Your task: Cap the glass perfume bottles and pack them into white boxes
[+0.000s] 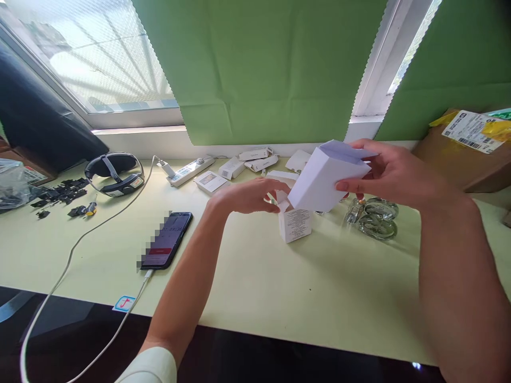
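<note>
My right hand [383, 173] grips a plain white paper carton [329, 178] between thumb and fingers, tilted in the air. The carton's lower left corner is over a small white box [295, 226] with printed text on its side, which stands open on the table. Whether the two touch I cannot tell. My left hand [253, 197] is at the left of the small box, its curled fingers and thumb at the raised flaps. Behind the right wrist's side of the table lie coiled clear cables [377, 219], close to the carton.
Several small white boxes [231, 168] and a power strip [191, 170] lie along the window wall. A phone [167, 242] with a white cable [72, 252], a headset [115, 175] and black small parts [64, 192] are on the left. A cardboard box [459, 159] stands at right.
</note>
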Demonstrator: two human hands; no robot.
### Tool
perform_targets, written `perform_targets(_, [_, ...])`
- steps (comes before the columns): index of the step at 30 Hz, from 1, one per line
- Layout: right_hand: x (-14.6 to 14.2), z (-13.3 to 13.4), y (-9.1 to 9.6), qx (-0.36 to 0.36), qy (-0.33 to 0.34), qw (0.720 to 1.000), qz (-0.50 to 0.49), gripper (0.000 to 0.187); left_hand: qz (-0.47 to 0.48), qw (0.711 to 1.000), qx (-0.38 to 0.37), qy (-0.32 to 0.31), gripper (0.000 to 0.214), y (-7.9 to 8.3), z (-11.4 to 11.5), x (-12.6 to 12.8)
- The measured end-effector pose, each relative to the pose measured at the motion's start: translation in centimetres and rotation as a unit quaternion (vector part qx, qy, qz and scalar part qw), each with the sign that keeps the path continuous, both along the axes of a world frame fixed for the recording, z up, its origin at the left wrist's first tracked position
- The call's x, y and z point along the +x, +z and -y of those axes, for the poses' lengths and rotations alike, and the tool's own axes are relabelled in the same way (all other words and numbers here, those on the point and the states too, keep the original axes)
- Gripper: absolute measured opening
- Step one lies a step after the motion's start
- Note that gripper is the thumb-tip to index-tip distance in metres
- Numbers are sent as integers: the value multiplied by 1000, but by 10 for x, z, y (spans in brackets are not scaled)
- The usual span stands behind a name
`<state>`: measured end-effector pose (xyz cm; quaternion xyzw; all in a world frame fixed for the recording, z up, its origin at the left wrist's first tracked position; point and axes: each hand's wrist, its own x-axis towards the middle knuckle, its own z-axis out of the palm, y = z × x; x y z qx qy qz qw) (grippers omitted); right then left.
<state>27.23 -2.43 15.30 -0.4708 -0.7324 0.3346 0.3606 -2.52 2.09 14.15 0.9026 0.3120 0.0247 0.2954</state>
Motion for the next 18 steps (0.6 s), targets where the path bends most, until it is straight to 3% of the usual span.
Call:
perform_targets(6, [0, -10, -11, -19, 18, 998, -51, 41, -37, 999, 8, 34, 40, -10, -5, 3])
perform_targets(12, [0, -15, -15, -12, 21, 992, -121, 30, -14, 997, 53, 51, 43, 1, 1, 9])
perform_targets(18, [-11, -12, -12, 22, 17, 983, -182, 36, 11, 993, 108, 43, 33, 0, 1, 9])
